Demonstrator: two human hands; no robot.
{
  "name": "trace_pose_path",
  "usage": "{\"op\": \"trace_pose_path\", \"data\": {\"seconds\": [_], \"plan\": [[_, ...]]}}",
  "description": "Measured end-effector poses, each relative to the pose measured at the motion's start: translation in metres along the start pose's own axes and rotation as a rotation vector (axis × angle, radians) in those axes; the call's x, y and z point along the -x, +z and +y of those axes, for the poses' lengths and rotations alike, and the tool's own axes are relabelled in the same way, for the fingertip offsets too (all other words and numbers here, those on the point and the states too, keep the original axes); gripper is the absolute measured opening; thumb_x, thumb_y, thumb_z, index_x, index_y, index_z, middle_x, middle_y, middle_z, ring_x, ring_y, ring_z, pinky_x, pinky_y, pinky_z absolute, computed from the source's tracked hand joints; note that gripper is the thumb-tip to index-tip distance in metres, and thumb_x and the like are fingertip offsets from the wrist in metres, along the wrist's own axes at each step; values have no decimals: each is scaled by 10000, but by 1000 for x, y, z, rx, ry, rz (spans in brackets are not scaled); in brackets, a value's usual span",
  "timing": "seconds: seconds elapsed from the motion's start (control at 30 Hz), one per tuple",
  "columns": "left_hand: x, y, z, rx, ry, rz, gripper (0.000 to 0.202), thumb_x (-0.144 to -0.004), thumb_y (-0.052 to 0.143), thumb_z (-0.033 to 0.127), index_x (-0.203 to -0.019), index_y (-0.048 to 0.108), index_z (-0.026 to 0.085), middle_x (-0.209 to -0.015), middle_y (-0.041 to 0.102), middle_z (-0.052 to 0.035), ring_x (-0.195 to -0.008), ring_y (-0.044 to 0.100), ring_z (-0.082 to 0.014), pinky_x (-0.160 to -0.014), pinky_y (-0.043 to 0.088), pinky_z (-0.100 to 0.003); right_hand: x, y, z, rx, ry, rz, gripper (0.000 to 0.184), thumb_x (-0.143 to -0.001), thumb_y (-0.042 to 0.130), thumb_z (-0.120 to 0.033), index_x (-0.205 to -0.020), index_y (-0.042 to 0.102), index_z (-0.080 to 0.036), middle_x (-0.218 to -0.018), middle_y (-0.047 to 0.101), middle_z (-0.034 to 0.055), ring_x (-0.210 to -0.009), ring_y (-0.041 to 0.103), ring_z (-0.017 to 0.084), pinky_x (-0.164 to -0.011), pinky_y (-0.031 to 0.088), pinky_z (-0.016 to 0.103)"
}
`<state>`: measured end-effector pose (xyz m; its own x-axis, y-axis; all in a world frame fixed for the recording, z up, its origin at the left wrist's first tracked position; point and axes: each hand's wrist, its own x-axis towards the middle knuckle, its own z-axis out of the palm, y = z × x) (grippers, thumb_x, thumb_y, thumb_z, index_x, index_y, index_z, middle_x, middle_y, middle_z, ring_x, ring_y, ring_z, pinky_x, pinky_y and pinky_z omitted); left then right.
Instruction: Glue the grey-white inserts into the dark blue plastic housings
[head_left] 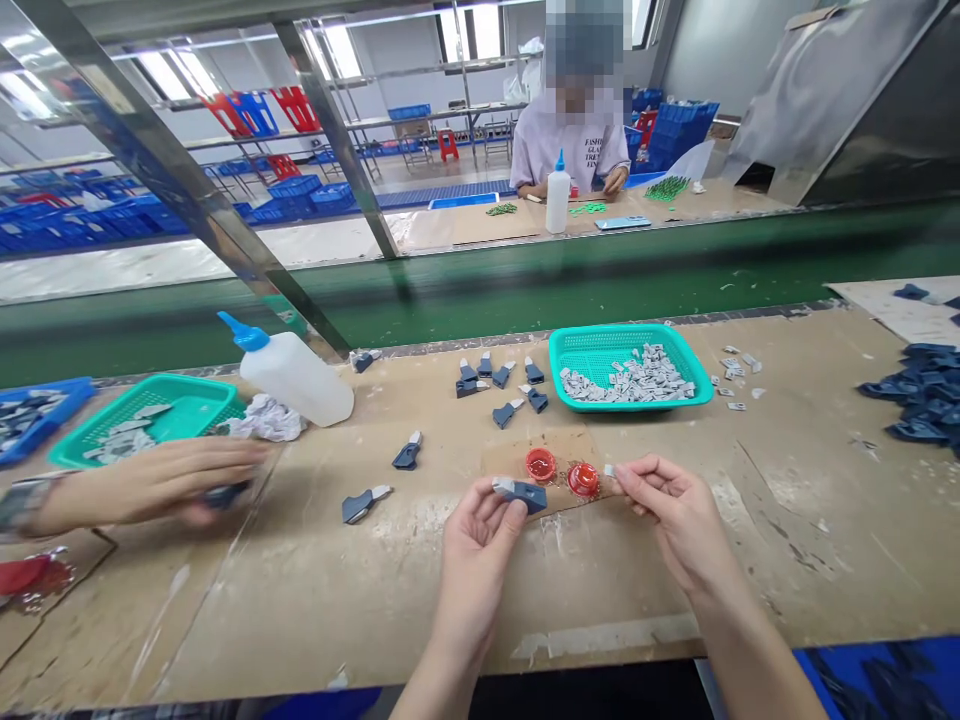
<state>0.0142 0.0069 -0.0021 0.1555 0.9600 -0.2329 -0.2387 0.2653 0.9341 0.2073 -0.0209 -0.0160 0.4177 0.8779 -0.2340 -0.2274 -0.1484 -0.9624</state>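
Observation:
My left hand (484,540) grips a dark blue-grey plastic part (529,495) with a light grey tip, thumb along its near side. Pinched between the fingertips of my right hand (667,500) is a small light grey plastic piece (609,470). Just left of that hand sit two small red cups (540,464) of reddish liquid, on a stained cardboard patch. Behind them a green basket (631,404) holds many small grey pieces. Several dark parts with grey tips (505,374) lie on the table beyond my left hand, and two more lie to its left.
A co-worker's hand (172,480) reaches in at the left over a dark part, near a green basket (67,450) and a white bottle (296,380). Dark parts (930,395) are heaped at the right. Across the green belt (600,265) another person (570,140) sits working.

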Motion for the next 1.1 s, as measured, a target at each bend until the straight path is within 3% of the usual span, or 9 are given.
{"op": "trace_pose_path", "data": {"seconds": [0.2, 0.4, 0.57, 0.77, 0.97, 1.03, 1.1], "plan": [[2, 16, -5, 13, 119, -61, 165, -778, 709, 198, -934, 656, 177, -1012, 724, -75, -999, 666, -210, -912, 503, -315, 22, 14, -18, -42, 28, -160, 244, -710, 781, -398, -677, 653, -193, -624, 651, 11, -601, 550, 133, -543, 390, 231], [7, 20, 0, 24, 138, -36, 159, -745, 730, 165, -899, 703, 195, -1005, 746, -74, -989, 684, -230, -890, 538, -338, 23, 28, -17, 9, 40, -261, 272, -731, 750, -428, -683, 618, -196, -652, 646, 18, -642, 584, 164, -578, 417, 258], [10, 21, 6, -42, 152, -20, 110, -716, 743, 159, -819, 745, 194, -938, 764, -92, -917, 712, -261, -761, 595, -331, 23, 28, -14, 22, 125, -345, 387, -711, 745, -511, -733, 494, -216, -592, 599, -24, -573, 551, 140, -491, 344, 219], [14, 23, 4, -12, 166, -10, 80, -699, 750, 151, -759, 767, 200, -892, 772, -84, -805, 736, -263, -703, 619, -342, 29, 26, -11, 1, 187, -505, 374, -816, 641, -531, -840, 406, -241, -582, 550, -65, -544, 492, 108, -468, 315, 191], [7, 18, 6, 8, 28, -28, 391, -667, 787, 183, -1054, 726, 179, -1062, 741, -102, -1005, 688, -291, -882, 572, -383, 26, 40, -27, 47, 135, -548, 345, -847, 583, -546, -831, 449, -228, -646, 596, -31, -594, 554, 125, -489, 346, 209], [2, 13, 5, -29, 75, -10, 458, -726, 751, 236, -1173, 666, 184, -1127, 717, -103, -1089, 650, -276, -961, 522, -383, 5, 36, -42, 230, 22, -532, 302, -896, 513, -522, -863, 515, -222, -676, 629, -5, -645, 593, 149, -540, 396, 237], [-2, 5, 4, -109, 137, 41, 520, -792, 691, 304, -1288, 575, 206, -1185, 686, -95, -1140, 616, -251, -1016, 469, -372, -29, 25, -58, 540, -175, -383, 244, -936, 463, -439, -932, 578, -225, -797, 679, 27, -732, 622, 174, -615, 431, 270]]}}
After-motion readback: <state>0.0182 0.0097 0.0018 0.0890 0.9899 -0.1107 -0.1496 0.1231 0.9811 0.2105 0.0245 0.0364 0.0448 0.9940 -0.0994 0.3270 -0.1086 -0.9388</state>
